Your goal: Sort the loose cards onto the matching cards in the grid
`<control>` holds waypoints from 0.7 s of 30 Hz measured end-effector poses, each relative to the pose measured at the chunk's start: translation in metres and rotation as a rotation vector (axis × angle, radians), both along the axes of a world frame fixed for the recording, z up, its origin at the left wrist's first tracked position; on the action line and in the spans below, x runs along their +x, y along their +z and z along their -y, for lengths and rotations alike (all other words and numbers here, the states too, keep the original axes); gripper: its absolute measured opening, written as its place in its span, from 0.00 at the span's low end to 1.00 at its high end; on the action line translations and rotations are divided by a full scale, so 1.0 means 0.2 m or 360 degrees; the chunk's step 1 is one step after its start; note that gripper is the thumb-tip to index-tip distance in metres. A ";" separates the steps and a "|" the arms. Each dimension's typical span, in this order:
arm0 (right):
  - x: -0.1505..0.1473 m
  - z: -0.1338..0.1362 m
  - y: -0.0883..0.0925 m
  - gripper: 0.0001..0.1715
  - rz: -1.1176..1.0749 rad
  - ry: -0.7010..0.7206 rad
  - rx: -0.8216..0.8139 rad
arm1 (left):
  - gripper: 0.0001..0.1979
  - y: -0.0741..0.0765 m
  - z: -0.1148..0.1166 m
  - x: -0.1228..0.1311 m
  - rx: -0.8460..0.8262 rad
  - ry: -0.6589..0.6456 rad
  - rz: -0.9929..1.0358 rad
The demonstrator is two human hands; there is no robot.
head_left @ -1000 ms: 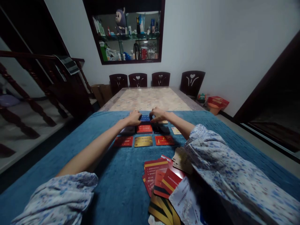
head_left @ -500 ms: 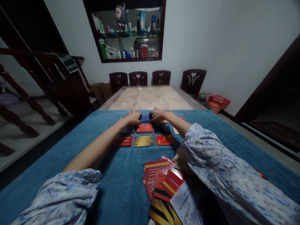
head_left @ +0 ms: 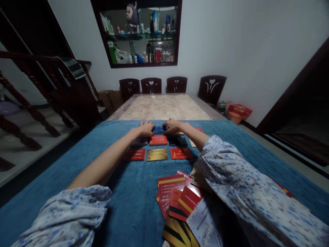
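Note:
In the far row lies a stack of blue cards [head_left: 158,130]. My left hand [head_left: 147,129] grips its left end with curled fingers, and my right hand [head_left: 171,127] is closed at its right end. Just nearer stand a red card stack [head_left: 158,140] and a dark card stack [head_left: 178,141]; another stack is partly hidden by my left hand. In the nearest row are a red card [head_left: 135,154], a gold card [head_left: 157,154] and a red card with gold print [head_left: 181,153]. My right forearm partly covers some cards at the right.
Loose red, gold and white cards [head_left: 190,199] overlap on the blue cloth [head_left: 128,206] near me, partly under my right sleeve. Beyond the cloth the patterned tabletop [head_left: 167,106] continues to several dark chairs [head_left: 151,85]. A railing [head_left: 33,103] runs along the left.
Both hands stay at the two ends of the blue cards, with hardly any movement. The whole view has shifted very slightly.

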State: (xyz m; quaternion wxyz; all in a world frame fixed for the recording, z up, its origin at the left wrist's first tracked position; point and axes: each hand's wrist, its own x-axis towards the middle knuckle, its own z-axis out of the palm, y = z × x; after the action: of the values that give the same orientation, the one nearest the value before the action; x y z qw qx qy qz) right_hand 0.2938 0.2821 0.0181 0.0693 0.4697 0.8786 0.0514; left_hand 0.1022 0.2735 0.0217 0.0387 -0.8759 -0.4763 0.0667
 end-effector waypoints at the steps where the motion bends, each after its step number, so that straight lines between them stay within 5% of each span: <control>1: 0.00 0.00 0.00 0.23 -0.0005 0.0000 0.0006 | 0.17 0.00 0.00 0.00 0.0003 -0.0007 0.0003; 13: 0.00 0.02 -0.01 0.30 -0.0027 -0.0088 0.0041 | 0.23 0.00 0.00 -0.03 0.0017 -0.0011 0.0084; 21: 0.06 0.12 0.06 0.33 -0.0163 -0.0085 0.0088 | 0.21 0.03 0.06 -0.03 0.0163 -0.0084 0.0254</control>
State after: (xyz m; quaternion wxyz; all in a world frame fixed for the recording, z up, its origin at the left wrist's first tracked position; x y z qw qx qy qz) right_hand 0.3062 0.2590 0.0306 0.0126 0.4968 0.8664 0.0497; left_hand 0.0957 0.2609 0.0285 0.0471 -0.8876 -0.4574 -0.0288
